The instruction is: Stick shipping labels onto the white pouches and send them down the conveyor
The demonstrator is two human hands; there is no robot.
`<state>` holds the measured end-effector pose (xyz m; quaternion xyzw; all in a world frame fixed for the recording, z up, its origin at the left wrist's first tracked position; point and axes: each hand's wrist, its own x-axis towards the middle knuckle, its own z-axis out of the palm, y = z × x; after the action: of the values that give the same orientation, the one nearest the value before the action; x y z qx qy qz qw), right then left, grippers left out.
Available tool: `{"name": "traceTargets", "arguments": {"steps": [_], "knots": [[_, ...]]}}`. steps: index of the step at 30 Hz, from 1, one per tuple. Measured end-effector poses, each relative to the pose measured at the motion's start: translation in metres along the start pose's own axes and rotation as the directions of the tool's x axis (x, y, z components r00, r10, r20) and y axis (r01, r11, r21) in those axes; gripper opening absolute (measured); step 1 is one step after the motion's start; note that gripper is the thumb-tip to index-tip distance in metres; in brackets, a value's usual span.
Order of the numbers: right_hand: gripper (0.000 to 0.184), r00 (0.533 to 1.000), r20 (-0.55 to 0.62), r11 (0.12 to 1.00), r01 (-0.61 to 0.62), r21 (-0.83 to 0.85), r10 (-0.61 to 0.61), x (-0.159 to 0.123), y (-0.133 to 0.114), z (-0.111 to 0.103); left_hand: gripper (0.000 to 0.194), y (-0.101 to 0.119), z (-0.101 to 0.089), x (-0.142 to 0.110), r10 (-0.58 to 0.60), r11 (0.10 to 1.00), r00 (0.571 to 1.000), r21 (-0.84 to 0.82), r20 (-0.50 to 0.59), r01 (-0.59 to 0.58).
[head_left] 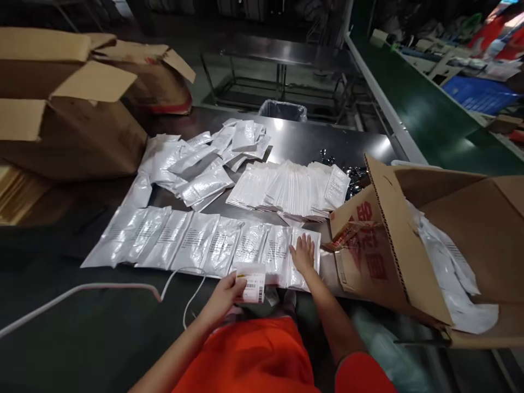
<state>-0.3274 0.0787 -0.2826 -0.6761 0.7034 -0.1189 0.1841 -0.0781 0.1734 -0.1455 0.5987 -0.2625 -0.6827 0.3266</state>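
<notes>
Under the right hand (303,255) lies a white packet (297,279).

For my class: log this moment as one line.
left hand: holds printed label | right hand: on rightmost white pouch, front row | behind row: fanned stack | right: open carton, white packets inside
</notes>
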Motion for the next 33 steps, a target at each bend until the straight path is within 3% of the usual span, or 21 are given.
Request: {"name": "traceTargets", "arguments": {"steps": [2,4,6,7,8,10,12,15,19,22,26,30,33], "knots": [[0.052,0.989,-0.119,0.984,0.109,0.143,-0.092,-0.024,-0.022,-0.022,0.093,-0.004,0.008,0.004,0.018,0.999,0.997,-0.037,-0.071,-0.021],[0.044,0.923,-0.209,0.883,0.374,0.284,-0.324,-0.056,-0.047,-0.042,0.112,-0.009,0.013,0.006,0.064,0.996,0.992,-0.055,-0.111,-0.071],[0.034,0.843,-0.207,0.767,0.538,0.349,-0.497,-0.084,-0.072,-0.058,0.119,-0.014,0.015,0.007,0.138,0.989,0.987,-0.041,-0.079,-0.142],[0.029,0.827,-0.188,0.738,0.558,0.379,-0.530,-0.094,-0.082,-0.063,0.118,-0.016,0.015,0.007,0.177,0.984,0.983,-0.028,-0.049,-0.178],[0.026,0.832,-0.162,0.726,0.545,0.418,-0.531,-0.101,-0.090,-0.066,0.115,-0.018,0.014,0.008,0.206,0.978,0.978,-0.014,-0.021,-0.207],[0.024,0.885,-0.104,0.721,0.433,0.541,-0.454,-0.108,-0.099,-0.068,0.103,-0.021,0.011,0.009,0.226,0.974,0.974,0.026,0.026,-0.226],[0.022,0.939,-0.025,0.689,0.271,0.673,-0.344,-0.109,-0.098,-0.066,0.078,-0.023,0.009,0.011,0.203,0.975,0.976,0.076,0.083,-0.210],[0.015,0.974,0.068,0.639,0.088,0.764,-0.214,-0.110,-0.090,-0.059,0.045,-0.026,0.007,0.015,0.129,0.975,0.978,0.159,0.165,-0.155],[0.011,0.983,0.170,0.611,-0.096,0.786,-0.064,-0.111,-0.079,-0.045,0.050,-0.038,0.012,0.025,0.061,0.978,0.990,0.190,0.124,-0.084],[0.010,0.983,0.181,0.613,-0.137,0.778,-0.011,-0.098,-0.072,-0.030,0.054,-0.053,0.016,0.041,0.057,0.986,0.997,0.154,0.054,-0.064],[0.008,0.999,-0.021,0.699,0.039,0.714,-0.034,-0.047,-0.058,-0.008,0.058,-0.084,0.018,0.066,0.023,0.996,1.000,0.092,-0.008,-0.022],[0.008,0.992,-0.111,0.888,0.006,0.460,0.051,0.020,-0.046,0.014,0.065,-0.120,0.017,0.077,-0.085,0.995,0.996,0.058,0.040,0.082],[0.009,0.992,-0.111,0.963,-0.033,0.269,0.065,0.047,-0.042,0.029,0.070,-0.145,0.011,0.070,-0.156,0.987,0.982,0.065,0.105,0.150]]}}
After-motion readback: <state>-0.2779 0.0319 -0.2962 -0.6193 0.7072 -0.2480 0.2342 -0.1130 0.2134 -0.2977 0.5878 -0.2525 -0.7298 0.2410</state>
